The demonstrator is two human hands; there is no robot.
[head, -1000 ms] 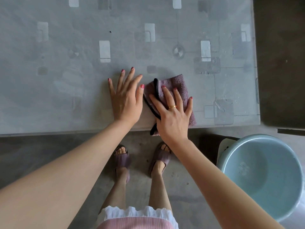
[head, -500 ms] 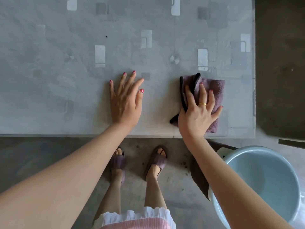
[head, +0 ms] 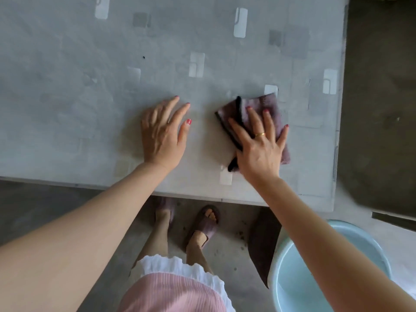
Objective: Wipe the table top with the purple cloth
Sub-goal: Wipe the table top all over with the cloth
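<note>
A folded purple cloth (head: pixel 273 109) with a black edge lies flat on the grey table top (head: pixel 90 86), toward the right end and near the front edge. My right hand (head: pixel 261 143) presses on the cloth with straight, spread fingers and covers most of it. To the left of the cloth, my left hand (head: pixel 161 134) rests flat on the bare table top, fingers straight and apart, not touching the cloth.
The table's right edge (head: pixel 341 109) is close to the cloth, with dark floor beyond. A pale blue basin (head: pixel 304 278) stands on the floor at lower right. My feet in purple slippers (head: pixel 206 221) are under the front edge.
My right hand slid the cloth from beside my left hand out to the right along the table, then back slightly left and away from the edge. My left hand stayed planted.
</note>
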